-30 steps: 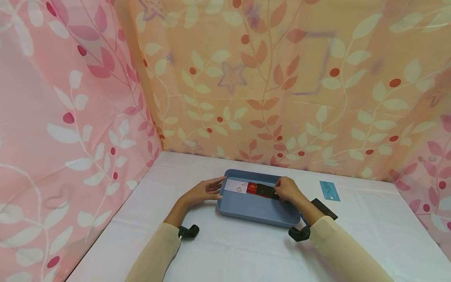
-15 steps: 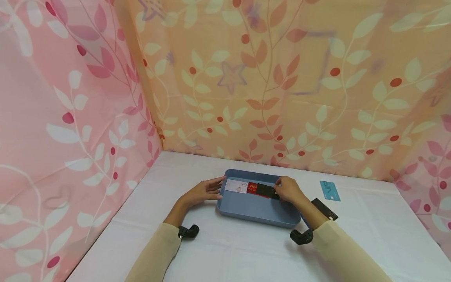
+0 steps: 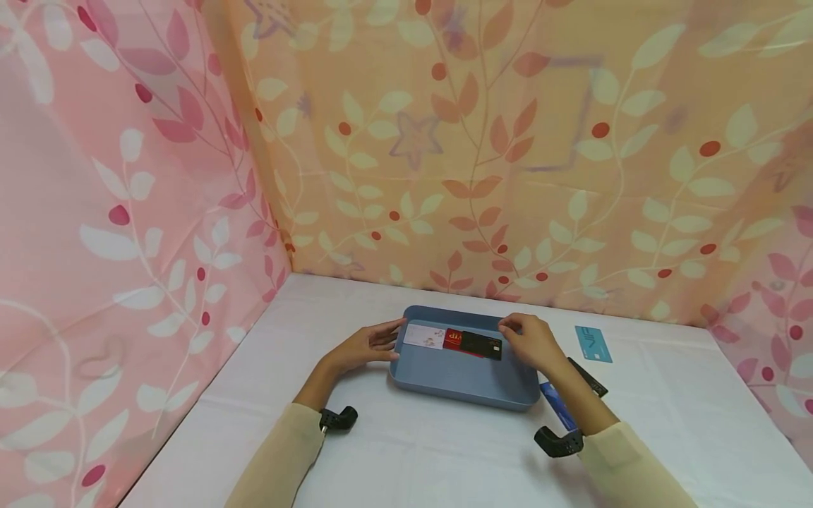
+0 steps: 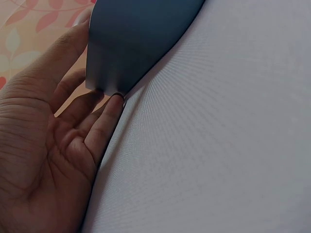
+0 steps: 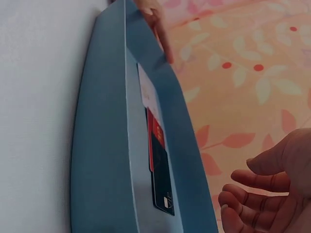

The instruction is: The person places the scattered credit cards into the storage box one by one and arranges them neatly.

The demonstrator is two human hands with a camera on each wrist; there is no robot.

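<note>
A blue-grey tray [image 3: 457, 388] sits on the white tabletop. Inside it lies a row of cards: a white card [image 3: 423, 336], a red VIP card [image 3: 452, 339] and a black card [image 3: 480, 345] overlapping the red one. My left hand [image 3: 360, 346] is at the tray's left end, its loosely spread fingertips touching the outer wall, as the left wrist view also shows. My right hand [image 3: 533, 346] hovers over the tray's right end, just beyond the black card. In the right wrist view the right hand [image 5: 272, 189] has loosely bent fingers and holds nothing.
Right of the tray lie a teal VIP card [image 3: 593, 343], a second black card [image 3: 591, 378] and a blue card [image 3: 557, 406], the last two partly hidden by my right forearm. Patterned fabric [image 3: 406, 176] hangs behind and beside the table.
My right hand has let go of the black card and drawn back to the right, leaving it lying in the tray. The blue card shows more. My left hand has stayed put.
</note>
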